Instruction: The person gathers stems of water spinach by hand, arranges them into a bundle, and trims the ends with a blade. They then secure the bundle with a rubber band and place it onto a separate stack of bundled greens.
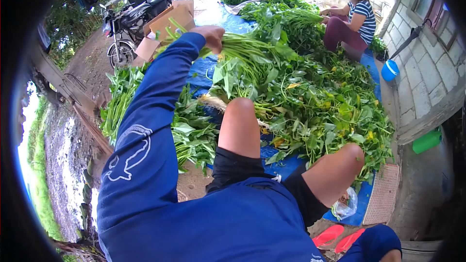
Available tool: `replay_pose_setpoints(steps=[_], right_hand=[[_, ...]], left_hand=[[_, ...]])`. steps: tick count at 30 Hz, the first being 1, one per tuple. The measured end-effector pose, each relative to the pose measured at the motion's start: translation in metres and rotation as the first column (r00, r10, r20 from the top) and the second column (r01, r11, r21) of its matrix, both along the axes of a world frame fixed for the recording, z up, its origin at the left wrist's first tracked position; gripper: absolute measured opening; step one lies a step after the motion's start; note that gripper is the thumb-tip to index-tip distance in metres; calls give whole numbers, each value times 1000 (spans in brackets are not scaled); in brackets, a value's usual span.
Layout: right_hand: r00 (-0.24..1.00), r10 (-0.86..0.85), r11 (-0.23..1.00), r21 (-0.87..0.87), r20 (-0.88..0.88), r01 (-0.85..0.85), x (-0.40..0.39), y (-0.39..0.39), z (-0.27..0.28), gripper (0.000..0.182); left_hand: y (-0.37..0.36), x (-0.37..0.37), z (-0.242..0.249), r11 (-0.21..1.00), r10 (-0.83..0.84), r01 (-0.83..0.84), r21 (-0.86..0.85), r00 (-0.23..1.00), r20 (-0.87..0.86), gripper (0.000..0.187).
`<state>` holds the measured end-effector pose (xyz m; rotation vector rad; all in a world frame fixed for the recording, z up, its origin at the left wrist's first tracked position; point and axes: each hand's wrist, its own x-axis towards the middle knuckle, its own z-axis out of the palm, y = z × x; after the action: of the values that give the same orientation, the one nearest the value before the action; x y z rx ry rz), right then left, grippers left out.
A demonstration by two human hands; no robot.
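Observation:
My left hand (211,38), at the end of a long blue sleeve, is closed round a bunch of leafy green stems (242,51). Cut stem ends stick out to the left of it, and the leaves hang to the right over a large pile of greens (330,111). At the bottom right edge, skin at the end of my right sleeve shows as a small part of my right hand (391,256); its fingers are not visible. Another bundle of greens (128,92) lies left of my raised arm.
A blue tarp (196,75) lies under the greens. Another person (359,19) sits at the back right. Around are a cardboard box (170,19), a motorcycle (128,24), a blue bucket (390,70), an umbrella (412,36), a plastic bag (345,207) and red slippers (328,235).

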<state>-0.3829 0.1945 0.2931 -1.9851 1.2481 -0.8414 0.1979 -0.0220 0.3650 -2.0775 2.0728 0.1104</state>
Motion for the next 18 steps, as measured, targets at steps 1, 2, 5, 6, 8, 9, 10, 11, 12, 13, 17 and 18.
replay_pose_setpoints(steps=[1, 2, 5, 6, 8, 9, 10, 11, 12, 13, 17, 18], right_hand=[[1000, -4, 1000, 10, 1, 4, -1, -1, -1, 33], [1000, -7, 1000, 17, 5, 7, -2, -3, -2, 33], [1000, -22, 999, 35, 12, 21, -4, -10, -4, 34], [1000, -26, 999, 40, 10, 26, -7, -12, -3, 34], [999, -34, 998, 53, 7, 33, -10, -16, -5, 34], [999, -38, 998, 59, 6, 38, -13, -17, -6, 34], [999, -41, 997, 64, 5, 41, -14, -19, -8, 34], [999, -44, 997, 67, 5, 43, -15, -21, -9, 34], [999, -45, 996, 74, 7, 45, -16, -23, -11, 34], [999, -46, 996, 83, 5, 45, -17, -24, -11, 34], [999, -54, 995, 90, 9, 53, -23, -29, -13, 35], [998, -60, 994, 93, 8, 59, -25, -29, -14, 35]], left_hand=[[4, -1, -1, 999, 26, -26, 26, 1000, -4, 55], [5, -1, -5, 999, 34, -33, 33, 999, -19, 55], [1, 7, -24, 1000, 19, -20, -13, 997, -74, 50], [0, 6, -27, 1000, 26, -26, -1, 997, -74, 51], [-3, 6, -28, 999, 43, -41, 21, 997, -70, 52], [-3, 4, -27, 998, 49, -47, 34, 997, -65, 52], [-4, 1, -26, 998, 55, -52, 46, 997, -60, 52], [-5, -2, -25, 997, 63, -60, 55, 997, -54, 52], [-2, -8, -21, 996, 74, -72, 49, 996, -47, 52], [-5, -5, -23, 997, 63, -61, 37, 997, -50, 51], [-20, -4, -37, 999, 13, -11, 40, 999, -42, 50], [-23, -7, -39, 999, -4, 5, 51, 1000, -26, 50]])
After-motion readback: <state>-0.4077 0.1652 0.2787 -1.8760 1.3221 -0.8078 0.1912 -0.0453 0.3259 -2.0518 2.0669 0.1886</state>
